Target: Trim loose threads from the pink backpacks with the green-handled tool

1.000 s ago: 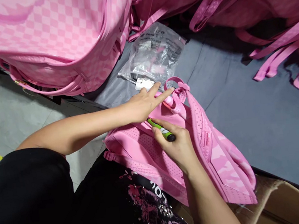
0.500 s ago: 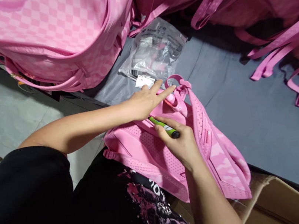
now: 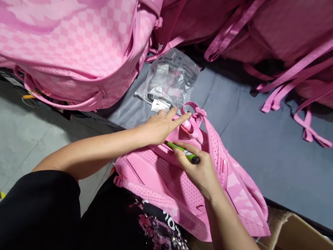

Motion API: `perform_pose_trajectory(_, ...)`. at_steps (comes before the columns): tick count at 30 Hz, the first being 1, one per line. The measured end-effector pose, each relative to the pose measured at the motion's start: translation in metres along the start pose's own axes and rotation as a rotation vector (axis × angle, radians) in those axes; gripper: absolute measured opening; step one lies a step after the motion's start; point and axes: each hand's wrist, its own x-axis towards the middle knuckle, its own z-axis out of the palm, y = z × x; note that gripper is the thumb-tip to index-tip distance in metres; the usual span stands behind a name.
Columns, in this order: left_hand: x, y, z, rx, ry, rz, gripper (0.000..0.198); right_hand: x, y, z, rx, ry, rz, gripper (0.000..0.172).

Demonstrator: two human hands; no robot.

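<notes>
Right hand (image 3: 198, 170) pinching green pen (image 3: 183, 152), left hand (image 3: 159, 127) flat on pink backpack (image 3: 163, 184)

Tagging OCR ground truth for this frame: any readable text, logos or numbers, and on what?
Nothing reads cleanly.
Clear plastic bag: dark print near its top edge, blurred.
White tag beside the bag: too small.
Green pen in the right hand: white label, unreadable.
Black shirt: white letters, partly hidden, illegible.
Pink backpack: strap patch, too small.
</notes>
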Motion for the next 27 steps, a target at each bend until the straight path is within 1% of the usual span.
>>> perform_pose_trajectory(2, -0.007, 0.001, -0.002, 0.003, 0.008, 0.001, 0.09, -0.003, -0.006, -0.004, 0.001, -0.03, -0.001, 0.037)
perform_pose_trajectory(4, -0.021, 0.003, -0.005, 0.023, 0.02, -0.02, 0.087, -0.009, -0.021, -0.015, 0.013, -0.096, -0.038, 0.032)
perform_pose_trajectory(5, -0.03, 0.003, -0.006, 0.04, 0.032, -0.032, 0.086, -0.012, -0.032, -0.023, 0.031, -0.097, -0.08, 0.028)
perform_pose_trajectory(6, -0.04, 0.003, -0.007, 0.059, 0.049, -0.04, 0.087, -0.014, -0.044, -0.033, 0.056, -0.048, -0.135, 0.023)
perform_pose_trajectory(7, -0.051, 0.002, -0.007, 0.074, 0.066, -0.046, 0.089, -0.014, -0.055, -0.044, 0.078, 0.067, -0.203, 0.019)
perform_pose_trajectory(8, -0.061, 0.002, -0.007, 0.083, 0.087, -0.047, 0.091, -0.011, -0.065, -0.056, 0.091, 0.243, -0.278, 0.018)
perform_pose_trajectory(9, -0.07, 0.002, -0.007, 0.088, 0.106, -0.045, 0.092, -0.003, -0.072, -0.067, 0.086, 0.448, -0.355, 0.02)
perform_pose_trajectory(10, -0.078, 0.002, -0.007, 0.092, 0.125, -0.042, 0.094, 0.009, -0.076, -0.076, 0.05, 0.627, -0.421, 0.024)
perform_pose_trajectory(11, -0.084, 0.003, -0.006, 0.098, 0.142, -0.038, 0.095, 0.026, -0.075, -0.082, -0.009, 0.743, -0.475, 0.028)
perform_pose_trajectory(12, -0.088, 0.005, -0.006, 0.106, 0.157, -0.034, 0.095, 0.047, -0.072, -0.085, -0.097, 0.739, -0.504, 0.032)
perform_pose_trajectory(13, -0.091, 0.006, -0.006, 0.117, 0.168, -0.029, 0.094, 0.071, -0.065, -0.084, -0.206, 0.553, -0.482, 0.033)
perform_pose_trajectory(14, -0.092, 0.008, -0.005, 0.129, 0.179, -0.027, 0.094, 0.097, -0.058, -0.08, -0.29, 0.335, -0.409, 0.034)
perform_pose_trajectory(16, -0.091, 0.009, -0.003, 0.139, 0.197, -0.025, 0.093, 0.145, -0.042, -0.063, -0.536, -0.273, -0.145, 0.038)
perform_pose_trajectory(17, -0.09, 0.009, -0.002, 0.141, 0.202, -0.029, 0.093, 0.166, -0.034, -0.052, -0.585, -0.379, -0.117, 0.033)
perform_pose_trajectory(19, -0.084, 0.007, 0.002, 0.141, 0.203, -0.045, 0.094, 0.194, -0.022, -0.026, -0.664, -0.458, -0.123, 0.026)
perform_pose_trajectory(21, -0.078, 0.003, 0.006, 0.132, 0.2, -0.065, 0.098, 0.208, -0.012, -0.005, -0.746, -0.458, -0.167, 0.026)
perform_pose_trajectory(22, -0.074, 0.001, 0.007, 0.124, 0.2, -0.07, 0.102, 0.211, -0.008, 0.002, -0.792, -0.453, -0.189, 0.027)
perform_pose_trajectory(24, -0.067, -0.005, 0.009, 0.11, 0.201, -0.07, 0.108, 0.214, 0.0, 0.009, -0.882, -0.425, -0.219, 0.033)
perform_pose_trajectory(27, -0.058, -0.012, 0.009, 0.096, 0.181, -0.07, 0.108, 0.221, 0.009, 0.007, -1.001, -0.367, -0.213, 0.043)
